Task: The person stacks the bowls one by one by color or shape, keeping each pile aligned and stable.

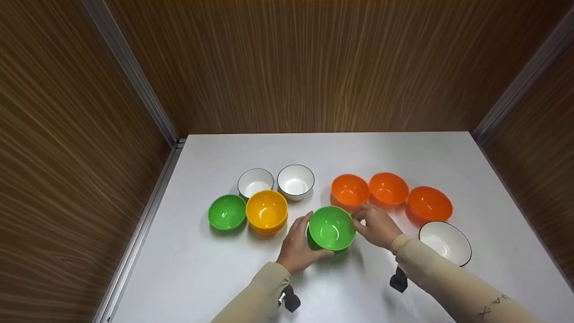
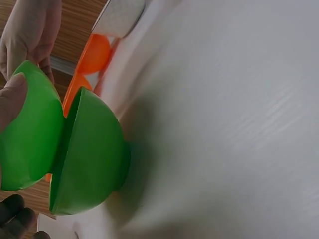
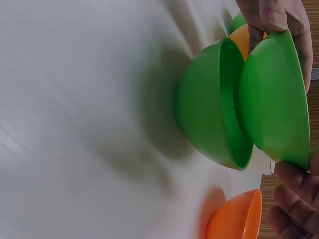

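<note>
Both hands hold a green bowl (image 1: 332,229) by its rim, right way up in the head view. Below it a second green bowl (image 2: 94,154) stands on the white table, and the upper bowl's base dips partly inside its mouth. My left hand (image 1: 297,249) grips the left side, thumb at the near edge and fingers along the far side. The right hand (image 1: 376,226) pinches the right rim between thumb and fingers. In the right wrist view the upper bowl (image 3: 274,94) sits tilted against the lower bowl (image 3: 209,104). An orange bowl (image 1: 350,190) lies just beyond the right fingers.
Left of the hands stand a yellow bowl (image 1: 267,211), another green bowl (image 1: 227,212) and two white bowls (image 1: 255,181) (image 1: 296,181). Two more orange bowls (image 1: 388,188) (image 1: 429,204) and a white bowl (image 1: 444,242) stand on the right, the latter beside the right forearm. Wood-grain panels (image 1: 314,67) enclose the table.
</note>
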Demonstrator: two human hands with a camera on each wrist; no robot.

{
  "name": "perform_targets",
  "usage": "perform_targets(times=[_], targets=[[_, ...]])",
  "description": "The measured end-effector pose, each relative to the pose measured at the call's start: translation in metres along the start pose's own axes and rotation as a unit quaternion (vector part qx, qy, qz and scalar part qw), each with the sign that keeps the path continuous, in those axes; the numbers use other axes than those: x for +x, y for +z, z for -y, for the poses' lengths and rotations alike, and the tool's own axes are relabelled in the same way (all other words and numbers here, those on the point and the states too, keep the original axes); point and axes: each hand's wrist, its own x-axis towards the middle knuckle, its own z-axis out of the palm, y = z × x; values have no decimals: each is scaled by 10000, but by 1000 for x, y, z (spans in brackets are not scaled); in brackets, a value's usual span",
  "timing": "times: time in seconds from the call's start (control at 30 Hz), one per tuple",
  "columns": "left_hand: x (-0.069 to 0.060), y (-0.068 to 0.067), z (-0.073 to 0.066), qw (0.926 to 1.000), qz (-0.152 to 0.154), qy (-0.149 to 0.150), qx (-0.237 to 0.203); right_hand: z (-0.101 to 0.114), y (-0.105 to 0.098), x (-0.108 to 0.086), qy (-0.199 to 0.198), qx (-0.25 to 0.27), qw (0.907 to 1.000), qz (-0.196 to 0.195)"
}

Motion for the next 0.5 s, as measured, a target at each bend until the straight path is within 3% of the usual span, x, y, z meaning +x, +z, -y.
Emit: perform_targets(times=[0.2, 0.5], targets=[[0, 2, 6, 10000, -27, 88, 15, -6, 9, -1, -381, -339, 9986, -165], [-1, 8, 16, 10000, 67, 7, 3, -12, 20, -4, -319, -495, 9982, -73]])
